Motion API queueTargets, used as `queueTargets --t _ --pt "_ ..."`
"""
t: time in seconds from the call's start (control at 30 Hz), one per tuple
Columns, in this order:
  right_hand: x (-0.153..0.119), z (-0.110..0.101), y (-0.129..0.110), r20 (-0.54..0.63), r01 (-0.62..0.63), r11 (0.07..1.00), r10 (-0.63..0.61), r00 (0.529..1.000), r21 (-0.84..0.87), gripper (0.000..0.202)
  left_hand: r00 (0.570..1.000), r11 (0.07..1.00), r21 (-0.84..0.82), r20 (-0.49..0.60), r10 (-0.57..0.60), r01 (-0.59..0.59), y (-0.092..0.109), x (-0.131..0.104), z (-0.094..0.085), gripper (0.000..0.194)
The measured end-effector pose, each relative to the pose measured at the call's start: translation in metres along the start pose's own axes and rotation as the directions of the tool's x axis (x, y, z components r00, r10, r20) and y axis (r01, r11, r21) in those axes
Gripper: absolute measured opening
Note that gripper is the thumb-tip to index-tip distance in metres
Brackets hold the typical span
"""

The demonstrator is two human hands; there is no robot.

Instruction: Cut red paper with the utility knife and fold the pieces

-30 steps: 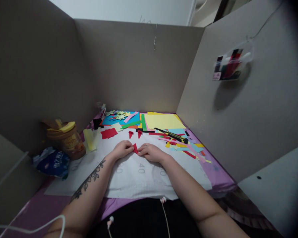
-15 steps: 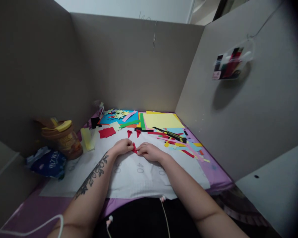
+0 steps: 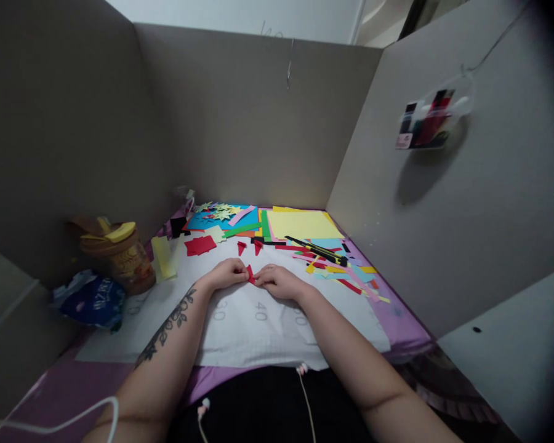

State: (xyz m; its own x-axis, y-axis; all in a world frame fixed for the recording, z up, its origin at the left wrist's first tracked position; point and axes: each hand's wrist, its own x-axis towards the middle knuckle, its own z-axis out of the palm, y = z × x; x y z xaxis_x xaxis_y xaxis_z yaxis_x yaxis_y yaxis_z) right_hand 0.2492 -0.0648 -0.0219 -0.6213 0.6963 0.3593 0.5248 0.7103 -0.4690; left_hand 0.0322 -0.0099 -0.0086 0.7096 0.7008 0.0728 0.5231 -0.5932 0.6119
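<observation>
Between my two hands, low over the white sheet, is a small piece of folded red paper. My left hand pinches its left side with thumb and forefinger. On the other side, the fingertips of my right hand are closed on its right edge. Just beyond lie two small red folded pieces side by side. A stack of red paper squares rests farther left.
Right of my hands are paper strips with a black-and-yellow cutter on them. Behind stand yellow sheets and a blue sheet bearing paper stars. Leftward are a brown cup and a blue packet. Grey walls enclose the table.
The red paper between my fingers looks slightly wider and flatter than before. Both hands stay almost in the same place; the view has shifted a little.
</observation>
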Motion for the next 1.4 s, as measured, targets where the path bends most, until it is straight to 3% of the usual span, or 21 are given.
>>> queueTargets --t 0.2,0.33,0.53,0.83,1.13,1.3,1.4 --pt "-0.001 -0.002 -0.002 0.033 0.004 1.0 -0.003 0.999 -0.009 0.028 0.997 0.996 0.066 -0.057 -0.05 0.054 0.004 0.004 0.006 0.021" --pt "-0.001 -0.005 -0.007 0.024 -0.022 1.0 0.021 0.999 0.002 0.037 0.994 0.992 0.097 -0.081 -0.068 0.075 0.004 0.006 0.009 0.02" --pt "-0.001 -0.001 0.0 0.007 0.044 0.999 -0.044 0.999 0.032 0.037 0.989 0.985 0.12 -0.1 -0.11 0.122 0.005 0.007 0.011 0.02" --pt "-0.002 0.0 0.0 -0.005 -0.004 0.998 0.004 1.0 0.062 0.035 0.973 0.967 0.138 -0.117 -0.199 0.215 0.007 0.008 0.013 0.02" --pt "-0.002 -0.003 -0.003 0.025 -0.044 0.995 0.042 0.999 0.09 0.035 0.97 0.963 0.144 -0.115 -0.213 0.229 0.007 0.011 0.014 0.021" --pt "-0.001 -0.006 -0.007 0.016 -0.15 0.986 0.149 0.989 0.077 0.045 0.972 0.967 0.142 -0.127 -0.196 0.213 0.006 0.01 0.015 0.021" --pt "-0.001 -0.005 -0.005 0.025 -0.124 0.988 0.122 0.992 0.094 0.046 0.975 0.97 0.136 -0.124 -0.184 0.2 0.006 0.009 0.015 0.02"
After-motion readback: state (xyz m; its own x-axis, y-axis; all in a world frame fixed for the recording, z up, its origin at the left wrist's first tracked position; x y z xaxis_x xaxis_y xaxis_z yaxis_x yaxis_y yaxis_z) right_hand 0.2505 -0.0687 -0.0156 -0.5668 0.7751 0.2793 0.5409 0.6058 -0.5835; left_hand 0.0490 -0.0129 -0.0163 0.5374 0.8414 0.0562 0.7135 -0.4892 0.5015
